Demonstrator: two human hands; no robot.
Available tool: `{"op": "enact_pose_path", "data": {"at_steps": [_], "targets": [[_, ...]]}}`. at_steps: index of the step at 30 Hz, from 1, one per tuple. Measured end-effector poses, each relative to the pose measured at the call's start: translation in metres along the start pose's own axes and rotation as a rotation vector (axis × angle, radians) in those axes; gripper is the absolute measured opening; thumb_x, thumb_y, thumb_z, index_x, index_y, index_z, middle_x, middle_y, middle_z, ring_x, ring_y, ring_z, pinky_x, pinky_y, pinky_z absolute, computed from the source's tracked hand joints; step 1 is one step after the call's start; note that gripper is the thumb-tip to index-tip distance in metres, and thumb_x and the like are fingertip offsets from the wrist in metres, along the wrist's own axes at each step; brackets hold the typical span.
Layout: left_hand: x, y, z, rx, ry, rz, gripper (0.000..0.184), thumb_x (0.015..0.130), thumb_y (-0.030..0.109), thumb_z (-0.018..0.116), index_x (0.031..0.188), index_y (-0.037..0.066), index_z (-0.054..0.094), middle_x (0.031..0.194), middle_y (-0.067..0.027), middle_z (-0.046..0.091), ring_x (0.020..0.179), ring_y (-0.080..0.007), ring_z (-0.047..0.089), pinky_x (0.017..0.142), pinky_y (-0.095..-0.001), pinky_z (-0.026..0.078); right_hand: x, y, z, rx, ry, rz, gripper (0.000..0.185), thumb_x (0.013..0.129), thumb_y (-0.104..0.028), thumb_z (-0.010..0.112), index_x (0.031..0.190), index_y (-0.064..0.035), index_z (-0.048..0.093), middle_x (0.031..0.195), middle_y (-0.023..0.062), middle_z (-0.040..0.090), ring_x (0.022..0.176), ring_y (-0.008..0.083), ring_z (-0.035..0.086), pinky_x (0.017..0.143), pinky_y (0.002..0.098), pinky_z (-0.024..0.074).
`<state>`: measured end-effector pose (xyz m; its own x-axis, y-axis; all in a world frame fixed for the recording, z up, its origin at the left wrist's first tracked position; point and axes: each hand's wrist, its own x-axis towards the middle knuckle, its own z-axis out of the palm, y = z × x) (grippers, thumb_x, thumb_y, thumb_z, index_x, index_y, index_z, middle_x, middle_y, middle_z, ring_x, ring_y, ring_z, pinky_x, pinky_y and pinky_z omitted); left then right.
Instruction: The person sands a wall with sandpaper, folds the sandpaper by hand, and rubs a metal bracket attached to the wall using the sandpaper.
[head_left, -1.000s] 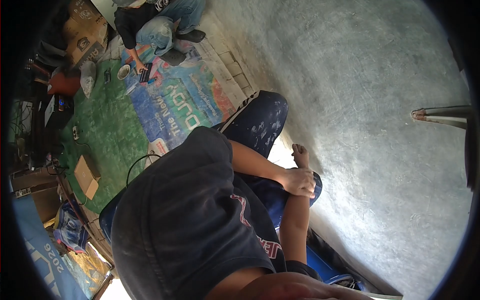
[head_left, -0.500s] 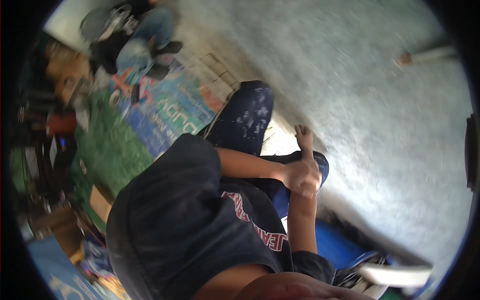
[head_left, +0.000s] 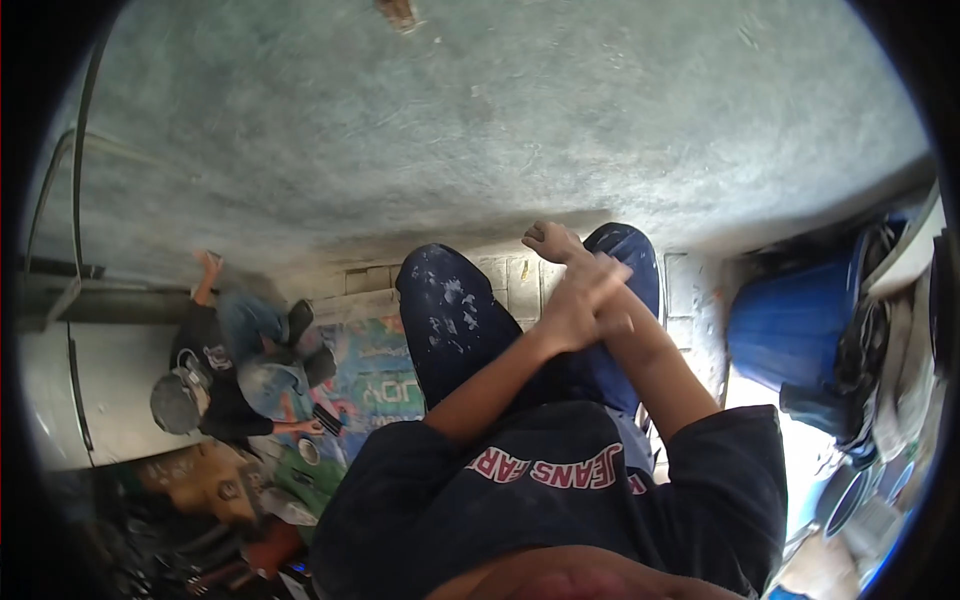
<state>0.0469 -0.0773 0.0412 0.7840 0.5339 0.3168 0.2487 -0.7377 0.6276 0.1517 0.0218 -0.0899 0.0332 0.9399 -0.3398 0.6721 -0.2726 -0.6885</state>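
My left hand [head_left: 575, 308] lies across my right forearm [head_left: 640, 330] just below the wrist, fingers wrapped over it. Its fingertips and thumb are smeared by motion. Beyond it, my right hand [head_left: 552, 242] is bent at the wrist, its fingers curled in near my right knee; I make out nothing in it. Both arms rest over my lap, between knees in dark blue trousers [head_left: 440, 310] with white paint-like marks. I wear a black T-shirt [head_left: 460, 510] with red and white lettering.
A grey wall [head_left: 500, 120] rises close ahead. To the left, a person in a grey cap [head_left: 178, 402] sits beside a printed banner [head_left: 375, 375], a dark flat object [head_left: 326, 419] at one hand. A blue tub [head_left: 790, 320] and piled items stand to the right.
The view has swung round, so the wall now lies ahead and the blue tub shows on the right. My left hand stays on my right forearm, and my right hand remains curled.
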Motion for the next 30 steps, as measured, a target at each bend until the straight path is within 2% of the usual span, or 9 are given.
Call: {"op": "enact_pose_path", "data": {"at_steps": [3, 4, 10, 12, 16, 22, 25, 29, 30], "targets": [[0.001, -0.052, -0.016, 0.122, 0.135, -0.236, 0.056, 0.078, 0.034, 0.072, 0.123, 0.005, 0.054, 0.126, -0.014, 0.056, 0.109, -0.0344, 0.058, 0.092, -0.0452, 0.045, 0.005, 0.018, 0.01, -0.204, -0.032, -0.244, 0.038, 0.084, -0.044, 0.061, 0.104, -0.0125, 0.069, 0.108, 0.0105, 0.069, 0.105, 0.0299, 0.063, 0.087, 0.041, 0.0493], [0.0, -0.06, -0.027, 0.209, 0.244, -0.308, 0.053, 0.076, 0.026, 0.075, 0.121, 0.004, 0.055, 0.123, -0.0134, 0.058, 0.105, -0.0341, 0.059, 0.09, -0.0436, 0.045, 0.007, 0.0, 0.005, -0.235, -0.105, 0.043, 0.039, 0.086, -0.047, 0.058, 0.1, -0.0134, 0.071, 0.108, 0.0125, 0.069, 0.105, 0.031, 0.063, 0.087, 0.0435, 0.0497], [0.013, -0.074, -0.102, 0.119, 0.358, -0.395, 0.049, 0.081, 0.024, 0.069, 0.125, 0.009, 0.054, 0.133, -0.0135, 0.05, 0.12, -0.0325, 0.051, 0.098, -0.0452, 0.038, -0.018, -0.032, -0.013, 0.058, 0.009, -0.048, 0.057, 0.092, -0.053, 0.047, 0.123, -0.0063, 0.058, 0.117, 0.0196, 0.064, 0.111, 0.0369, 0.059, 0.094, 0.0447, 0.0457], [0.024, -0.07, -0.121, 0.395, 0.669, -0.21, 0.049, 0.083, 0.024, 0.068, 0.127, 0.007, 0.053, 0.142, -0.0183, 0.04, 0.129, -0.0359, 0.042, 0.105, -0.0489, 0.031, -0.023, -0.036, -0.016, 0.089, 0.056, -0.124, 0.06, 0.093, -0.053, 0.045, 0.125, -0.002, 0.051, 0.113, 0.0213, 0.065, 0.11, 0.0388, 0.059, 0.092, 0.0467, 0.0455], [0.065, -0.063, -0.165, 0.711, 0.874, 0.102, 0.058, 0.084, 0.026, 0.067, 0.133, 0.003, 0.047, 0.146, -0.0226, 0.032, 0.136, -0.0401, 0.03, 0.108, -0.0543, 0.023, -0.042, -0.056, -0.03, 0.122, 0.212, -0.224, 0.052, 0.093, -0.05, 0.051, 0.113, -0.002, 0.051, 0.1, 0.0217, 0.067, 0.101, 0.0407, 0.061, 0.085, 0.0471, 0.0474], [0.131, -0.01, -0.264, 0.141, 1.348, 0.452, 0.091, 0.09, 0.047, 0.051, 0.149, -0.001, 0.001, 0.153, -0.0279, 0.013, 0.14, -0.0419, 0.02, 0.111, -0.0572, 0.015, -0.069, -0.081, -0.051, 0.254, 0.476, -0.306, 0.039, 0.09, -0.037, 0.062, 0.098, -0.0013, 0.05, 0.074, 0.0184, 0.06, 0.076, 0.0416, 0.061, 0.065, 0.0456, 0.0457], [0.132, 0.028, -0.311, -0.17, 1.328, 0.65, 0.089, 0.091, 0.063, 0.032, 0.15, 0.001, 0.007, 0.153, -0.0248, 0.015, 0.137, -0.041, 0.028, 0.112, -0.0558, 0.013, -0.064, -0.066, -0.045, 0.213, 0.429, -0.232, 0.038, 0.088, -0.038, 0.063, 0.1, -0.0024, 0.054, 0.076, 0.019, 0.062, 0.078, 0.0409, 0.062, 0.068, 0.0458, 0.0465], [0.11, 0.071, -0.343, -0.412, 1.226, 0.838, 0.104, 0.083, 0.073, 0.041, 0.151, 0.005, 0.002, 0.158, -0.0178, 0.007, 0.143, -0.0397, 0.018, 0.118, -0.0519, 0.003, -0.042, -0.048, -0.03, 0.233, 0.449, -0.261, 0.035, 0.088, -0.035, 0.066, 0.089, -0.0038, 0.05, 0.065, 0.0156, 0.053, 0.065, 0.035, 0.056, 0.063, 0.0419, 0.0445], [0.107, 0.081, -0.348, -0.446, 1.278, 0.909, 0.102, 0.079, 0.077, 0.044, 0.149, 0.008, 0.015, 0.153, -0.0165, 0.02, 0.14, -0.0384, 0.026, 0.116, -0.051, 0.009, -0.041, -0.047, -0.03, 0.24, 0.457, -0.271, 0.035, 0.088, -0.035, 0.066, 0.089, -0.0038, 0.05, 0.065, 0.0156, 0.053, 0.065, 0.035, 0.056, 0.063, 0.0419, 0.0445]]}}
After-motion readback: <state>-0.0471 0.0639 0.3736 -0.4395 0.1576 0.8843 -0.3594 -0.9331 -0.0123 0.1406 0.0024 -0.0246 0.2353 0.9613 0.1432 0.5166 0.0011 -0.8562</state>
